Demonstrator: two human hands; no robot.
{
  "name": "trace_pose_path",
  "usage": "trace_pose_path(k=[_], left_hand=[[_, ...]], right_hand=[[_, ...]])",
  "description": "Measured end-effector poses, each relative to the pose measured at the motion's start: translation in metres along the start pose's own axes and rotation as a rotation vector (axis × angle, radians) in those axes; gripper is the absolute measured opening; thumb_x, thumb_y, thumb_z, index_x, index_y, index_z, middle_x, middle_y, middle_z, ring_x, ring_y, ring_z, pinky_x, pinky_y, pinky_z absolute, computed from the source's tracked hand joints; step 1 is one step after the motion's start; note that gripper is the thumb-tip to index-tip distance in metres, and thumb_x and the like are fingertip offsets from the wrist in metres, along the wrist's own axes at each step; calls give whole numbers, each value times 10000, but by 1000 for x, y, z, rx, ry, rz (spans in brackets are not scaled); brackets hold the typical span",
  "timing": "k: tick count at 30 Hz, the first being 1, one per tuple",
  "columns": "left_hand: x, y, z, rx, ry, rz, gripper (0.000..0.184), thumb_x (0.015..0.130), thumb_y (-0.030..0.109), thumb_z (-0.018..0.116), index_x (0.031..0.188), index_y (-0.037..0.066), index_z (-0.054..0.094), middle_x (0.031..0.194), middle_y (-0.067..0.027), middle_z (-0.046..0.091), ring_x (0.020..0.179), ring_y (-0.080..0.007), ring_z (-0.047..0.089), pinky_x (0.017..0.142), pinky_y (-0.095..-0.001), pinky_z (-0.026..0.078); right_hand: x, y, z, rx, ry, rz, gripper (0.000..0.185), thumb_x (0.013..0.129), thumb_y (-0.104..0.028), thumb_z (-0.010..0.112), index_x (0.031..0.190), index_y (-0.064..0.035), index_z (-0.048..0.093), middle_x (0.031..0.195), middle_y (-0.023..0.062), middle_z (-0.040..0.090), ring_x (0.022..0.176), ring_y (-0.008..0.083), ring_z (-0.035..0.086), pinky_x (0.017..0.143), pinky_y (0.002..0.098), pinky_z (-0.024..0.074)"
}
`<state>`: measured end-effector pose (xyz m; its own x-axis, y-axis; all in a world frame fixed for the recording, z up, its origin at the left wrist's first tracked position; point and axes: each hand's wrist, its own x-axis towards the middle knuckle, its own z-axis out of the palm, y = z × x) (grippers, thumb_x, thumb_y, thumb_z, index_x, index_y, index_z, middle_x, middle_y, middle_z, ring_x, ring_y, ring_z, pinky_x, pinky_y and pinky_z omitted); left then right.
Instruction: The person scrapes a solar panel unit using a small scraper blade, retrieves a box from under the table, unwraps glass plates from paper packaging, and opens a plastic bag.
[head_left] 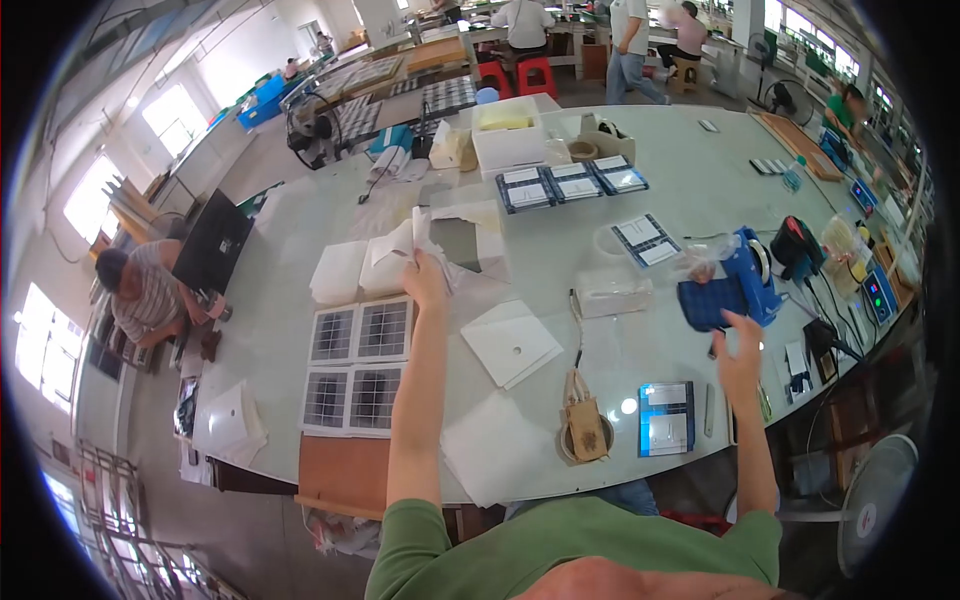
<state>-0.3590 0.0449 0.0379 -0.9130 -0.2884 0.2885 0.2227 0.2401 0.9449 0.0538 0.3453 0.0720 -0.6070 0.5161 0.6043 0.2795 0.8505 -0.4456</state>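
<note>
Left hand (pixel 427 280) was over the left half of the worktop (pixel 600 350), fingers closed on a thin white sheet (pixel 395 243), its edge raised above a stack of white sheets (pixel 338 272). Four dark gridded panels with white borders (pixel 356 365) lay just nearer the worktop's near edge; a brown board (pixel 345 470) stuck out past that edge. Right hand (pixel 740 360) was at the right side, fingers spread, nothing seen in them, near a blue tape dispenser (pixel 755 280) and a dark blue pad (pixel 710 303). Between the hands: white square sheets with a small hole (pixel 510 343) and a clear-wrapped block (pixel 613 292). Blue-and-white card (pixel 665 420) lay close to the near edge. Toward the far edge, three blue-edged panels (pixel 575 183) sat in a row before an open white box (pixel 508 145).
</note>
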Motion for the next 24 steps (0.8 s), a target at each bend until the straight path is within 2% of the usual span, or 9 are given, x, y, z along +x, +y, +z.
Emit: trace_pose_path(k=[4, 8, 11, 12, 14, 16, 18, 23, 24], left_hand=[[5, -7, -1, -416, -53, -265, 367, 920, 263, 506, 948, -91, 598, 911, -171, 634, 803, -257, 593, 684, -380, 450], [28, -23, -16, -682, -138, -632, 343, 920, 231, 512, 1090, -62, 563, 993, -100, 604, 863, -221, 602, 695, -336, 472], [36, -49, -23, -408, -35, -337, 350, 894, 214, 537, 1025, -109, 570, 929, -137, 621, 855, -244, 605, 723, -365, 480], [30, -34, -37, 37, -76, -89, 349, 878, 214, 543, 947, -126, 577, 904, -221, 633, 852, -333, 616, 742, -410, 469], [32, -34, -43, 337, -112, 63, 352, 876, 217, 532, 875, -132, 577, 905, -300, 609, 890, -429, 595, 767, -448, 450], [32, -37, -42, 382, -138, 66, 328, 866, 200, 533, 916, -123, 565, 932, -332, 585, 926, -476, 561, 792, -467, 436], [27, -40, -39, 349, -100, 205, 308, 858, 182, 534, 957, -109, 546, 904, -319, 592, 903, -476, 566, 795, -470, 436], [27, -39, -38, 36, -162, -18, 515, 831, 160, 557, 1231, -105, 370, 1186, -319, 490, 1137, -422, 470, 944, -422, 373], [21, -30, -35, 164, 55, 114, 595, 825, 163, 571, 1289, -93, 301, 1255, -313, 420, 1206, -412, 389, 991, -439, 317]], right_hand=[[80, -112, 88, 380, -261, -362, 334, 783, -237, 674, 1053, -51, 607, 1050, 136, 580, 1028, 323, 519, 890, 386, 409], [152, -201, 216, 330, -329, -425, 520, 785, -408, 652, 1173, -75, 556, 1202, 172, 520, 1161, 345, 447, 944, 423, 400], [180, -246, 275, 183, -369, -329, 560, 784, -472, 618, 1183, -84, 558, 1214, 179, 527, 1165, 350, 459, 948, 423, 406], [189, -255, 288, 73, -386, -286, 556, 780, -508, 599, 1152, -96, 585, 1180, 169, 559, 1138, 341, 493, 929, 420, 426], [206, -258, 301, 130, -518, -245, 520, 779, -521, 590, 1097, -111, 619, 1114, 153, 598, 1073, 332, 539, 894, 419, 448], [208, -255, 311, 183, -562, -236, 402, 795, -505, 568, 952, -155, 690, 916, 107, 675, 877, 312, 634, 801, 417, 489], [211, -251, 310, 177, -596, -263, 370, 812, -481, 555, 940, -163, 694, 907, 110, 674, 869, 314, 634, 785, 423, 488], [211, -248, 321, 204, -495, -337, 304, 863, -409, 507, 875, -177, 703, 855, 110, 671, 836, 320, 632, 744, 438, 488], [212, -249, 320, 158, -493, -330, 298, 865, -389, 508, 859, -167, 707, 861, 116, 672, 839, 315, 637, 746, 425, 493]])
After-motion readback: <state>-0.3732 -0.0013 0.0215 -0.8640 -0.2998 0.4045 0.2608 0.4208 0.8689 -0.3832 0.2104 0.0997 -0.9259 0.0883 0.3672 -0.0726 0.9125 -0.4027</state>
